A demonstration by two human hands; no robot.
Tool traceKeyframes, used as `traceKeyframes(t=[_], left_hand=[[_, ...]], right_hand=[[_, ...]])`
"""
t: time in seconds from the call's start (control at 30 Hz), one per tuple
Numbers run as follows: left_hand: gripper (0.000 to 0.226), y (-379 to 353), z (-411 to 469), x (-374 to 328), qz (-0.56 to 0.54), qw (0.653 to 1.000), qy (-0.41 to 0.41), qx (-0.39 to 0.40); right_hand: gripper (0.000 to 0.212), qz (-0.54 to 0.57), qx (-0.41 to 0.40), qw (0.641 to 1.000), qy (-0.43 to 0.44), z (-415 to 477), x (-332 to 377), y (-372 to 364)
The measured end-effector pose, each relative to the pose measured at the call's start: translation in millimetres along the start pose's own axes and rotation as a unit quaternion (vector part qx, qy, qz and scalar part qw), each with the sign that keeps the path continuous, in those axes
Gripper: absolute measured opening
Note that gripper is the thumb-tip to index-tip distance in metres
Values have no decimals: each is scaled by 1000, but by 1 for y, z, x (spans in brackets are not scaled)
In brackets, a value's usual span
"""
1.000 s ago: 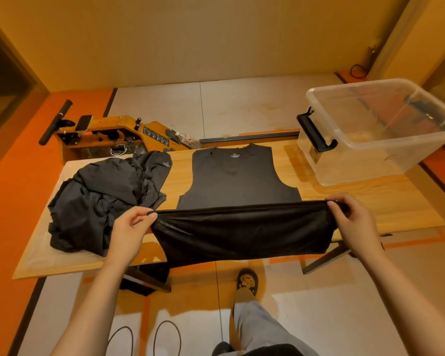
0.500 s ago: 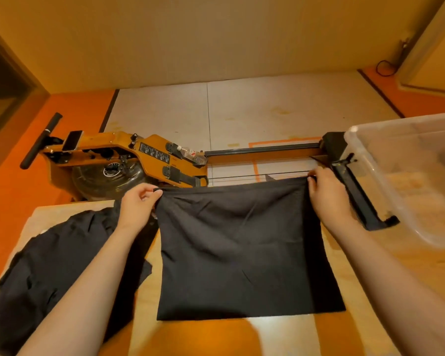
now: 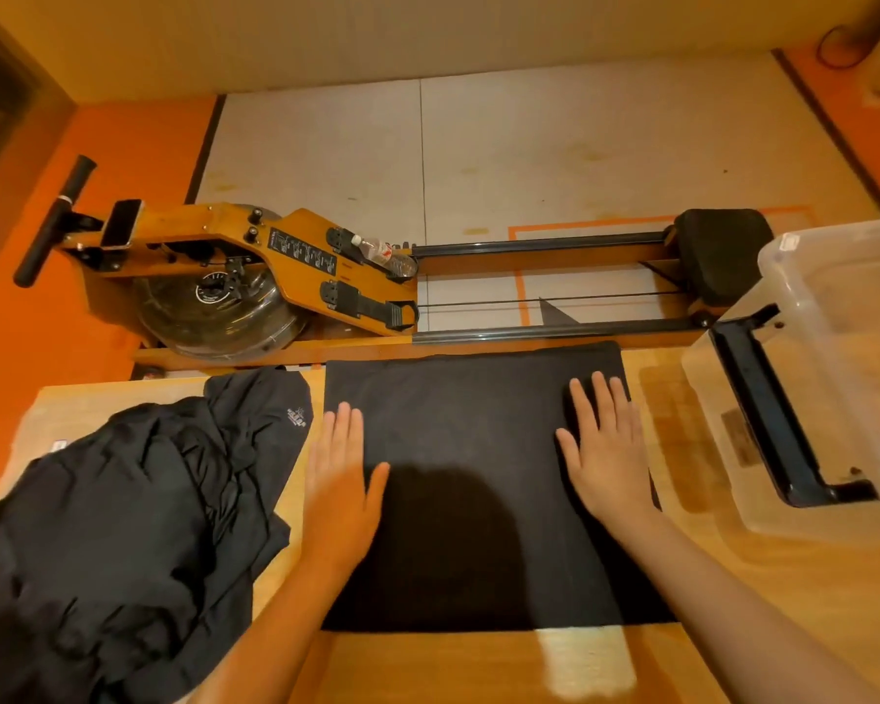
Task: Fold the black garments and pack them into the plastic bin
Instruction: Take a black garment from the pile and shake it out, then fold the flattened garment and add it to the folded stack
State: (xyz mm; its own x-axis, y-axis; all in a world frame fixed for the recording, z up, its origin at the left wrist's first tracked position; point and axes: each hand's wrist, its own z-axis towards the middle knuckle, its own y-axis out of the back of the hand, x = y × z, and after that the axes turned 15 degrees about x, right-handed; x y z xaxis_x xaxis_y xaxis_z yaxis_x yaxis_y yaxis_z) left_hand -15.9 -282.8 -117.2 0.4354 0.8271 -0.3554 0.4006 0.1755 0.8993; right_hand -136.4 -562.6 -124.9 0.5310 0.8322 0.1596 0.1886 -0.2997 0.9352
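We look down on a wooden table [image 3: 478, 668] that carries everything under both hands. Beyond the fingertips, past the table's far edge, a wood-framed rowing machine [image 3: 296, 256] lies on the floor, its rails running left to right.

Outside the left hand [image 3: 344, 480] sprawls a crumpled pile of black garments [image 3: 123, 525], near that hand's outer edge. Under and between the hands lies the folded black garment [image 3: 468, 424]. It is flat and close to square, so we cannot name a long axis with confidence. Its sides run parallel with the table's edges, and its far edge lies along the table's far edge.

Outside the right hand [image 3: 605, 444] stands the clear plastic bin [image 3: 844, 317], apart from the garment, the end with the black handle [image 3: 763, 414] turned toward that hand.

Both hands lie palm down, fingers straight and pointing away from us, gripping nothing. The left is blurred and straddles the garment's left edge — partly on cloth, partly on bare wood. The right rests flat just inside the right edge. Far beyond the left fingertips, a water bottle [image 3: 384, 254] lies on the rower.
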Motion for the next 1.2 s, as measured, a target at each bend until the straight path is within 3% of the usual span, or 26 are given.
traceKeyframes(t=[0.17,0.3,0.53,0.87,0.97,1.1,1.2], left_hand=[[60,-23,-69,6,121,983,-117,73],[63,-28,-103,17,120,981,-110,106],[65,-44,-155,46,180,965,-70,178],[78,-58,-215,62,160,971,-92,154],[83,-63,-234,61,154,972,-110,139],[107,-72,-255,55,154,981,-89,72],[91,-75,-262,51,159,984,-84,8]], right_hand=[[58,-4,24,997,72,-66,13,-17],[56,-11,27,996,79,-115,8,-29],[63,-1,80,997,-2,-174,-20,-53],[82,-12,134,991,-13,-243,-39,-83],[84,-36,95,995,2,-260,-48,-92],[53,-40,47,998,31,-276,-52,-93],[94,-26,52,998,11,-284,-51,-89]])
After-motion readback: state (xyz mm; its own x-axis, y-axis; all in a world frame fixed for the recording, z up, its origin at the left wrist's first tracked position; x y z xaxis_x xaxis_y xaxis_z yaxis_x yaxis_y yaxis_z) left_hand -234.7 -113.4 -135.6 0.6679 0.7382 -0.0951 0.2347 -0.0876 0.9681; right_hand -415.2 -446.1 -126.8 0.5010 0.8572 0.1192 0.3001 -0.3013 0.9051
